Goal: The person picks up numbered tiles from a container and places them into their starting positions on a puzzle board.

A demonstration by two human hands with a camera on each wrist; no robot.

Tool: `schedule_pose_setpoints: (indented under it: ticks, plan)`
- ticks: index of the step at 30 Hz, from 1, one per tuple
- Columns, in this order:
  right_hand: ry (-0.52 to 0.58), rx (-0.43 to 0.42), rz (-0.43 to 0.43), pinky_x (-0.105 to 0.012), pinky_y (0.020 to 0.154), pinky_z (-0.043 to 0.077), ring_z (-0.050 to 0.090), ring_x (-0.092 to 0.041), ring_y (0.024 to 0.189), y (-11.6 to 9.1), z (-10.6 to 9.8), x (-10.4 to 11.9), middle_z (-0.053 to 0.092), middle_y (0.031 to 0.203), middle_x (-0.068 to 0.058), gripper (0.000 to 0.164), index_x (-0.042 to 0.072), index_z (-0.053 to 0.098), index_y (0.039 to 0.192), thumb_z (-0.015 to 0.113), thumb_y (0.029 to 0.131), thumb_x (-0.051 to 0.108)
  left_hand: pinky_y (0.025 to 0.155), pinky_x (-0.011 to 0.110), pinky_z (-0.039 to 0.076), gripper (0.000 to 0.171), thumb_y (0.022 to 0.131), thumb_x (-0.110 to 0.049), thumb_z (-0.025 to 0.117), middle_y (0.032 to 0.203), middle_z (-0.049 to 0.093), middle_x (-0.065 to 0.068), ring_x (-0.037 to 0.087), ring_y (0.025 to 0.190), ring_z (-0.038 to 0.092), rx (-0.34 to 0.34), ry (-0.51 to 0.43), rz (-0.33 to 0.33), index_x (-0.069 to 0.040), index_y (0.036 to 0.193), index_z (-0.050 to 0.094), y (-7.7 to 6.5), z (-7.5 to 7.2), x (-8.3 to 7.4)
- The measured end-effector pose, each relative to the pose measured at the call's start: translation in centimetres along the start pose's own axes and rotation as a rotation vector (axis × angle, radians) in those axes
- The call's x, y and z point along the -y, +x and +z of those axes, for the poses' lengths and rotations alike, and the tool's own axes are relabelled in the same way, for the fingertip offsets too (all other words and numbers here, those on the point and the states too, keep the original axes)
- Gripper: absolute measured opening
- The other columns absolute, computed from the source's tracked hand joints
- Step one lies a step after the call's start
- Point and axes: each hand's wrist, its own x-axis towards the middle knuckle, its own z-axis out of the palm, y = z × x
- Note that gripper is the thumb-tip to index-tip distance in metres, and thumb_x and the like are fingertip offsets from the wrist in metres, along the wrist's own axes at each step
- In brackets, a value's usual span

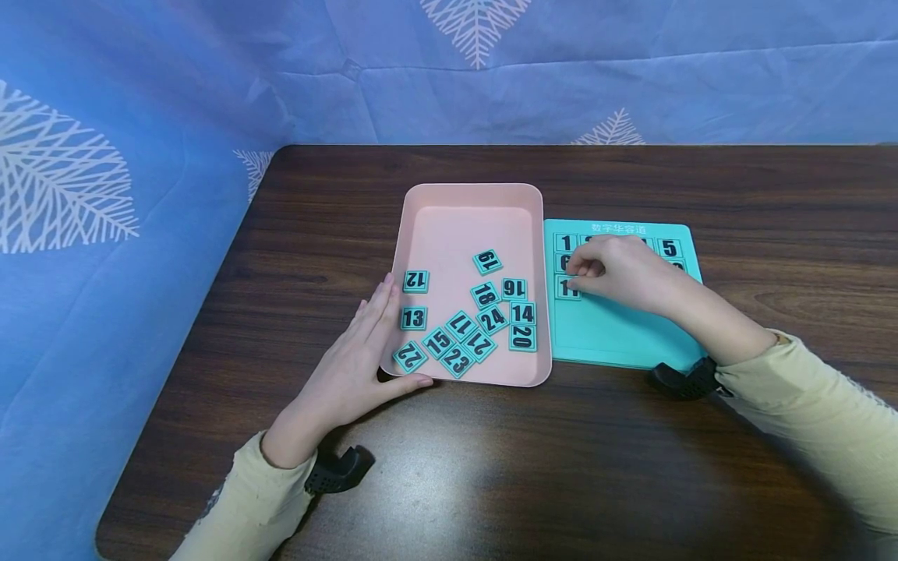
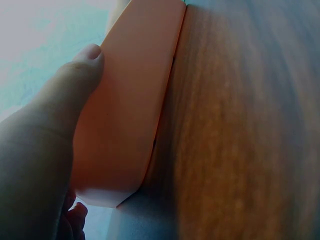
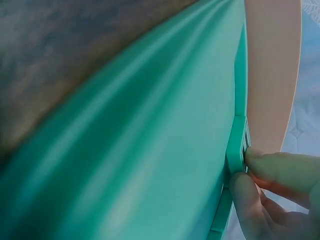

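Note:
A pink tray (image 1: 449,227) lies on the table, with several turquoise number tiles scattered in it. My left hand (image 1: 354,366) rests at its near left corner, fingers straight along the left side and thumb at the front edge. In the left wrist view the thumb (image 2: 80,85) touches the tray's outer wall (image 2: 135,100). To the right, against the tray, lies a turquoise number puzzle board (image 1: 603,335). My right hand (image 1: 627,273) is over its upper left, thumb and finger pinching the number 11 tile (image 3: 236,145) at the row's left end. That hand hides part of the upper rows.
Inside the tray, the 12 tile (image 1: 415,281) and 13 tile (image 1: 414,319) lie along the left side, the 19 tile (image 1: 487,262) farther back. Others cluster at the near right. A blue patterned cloth (image 1: 449,101) hangs behind the dark wooden table (image 1: 491,467).

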Motion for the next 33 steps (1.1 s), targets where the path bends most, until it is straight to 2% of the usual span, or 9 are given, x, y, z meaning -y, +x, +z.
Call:
schedule_pose_setpoints:
  ticks: [33]
  plan:
    - [-0.006, -0.006, 0.036, -0.036, 0.064, 0.048, 0.054, -0.019, 0.071, 0.38, -0.05, 0.11, 0.061, 0.076, -0.004, 0.008, 0.002, 0.069, 0.09, 0.072, 0.086, 0.008, 0.116, 0.041, 0.012, 0.111, 0.08, -0.071, 0.056, 0.16, -0.005, 0.002, 0.013, 0.145, 0.0, 0.007, -0.014, -0.009, -0.008, 0.154, 0.001, 0.06, -0.08, -0.09]
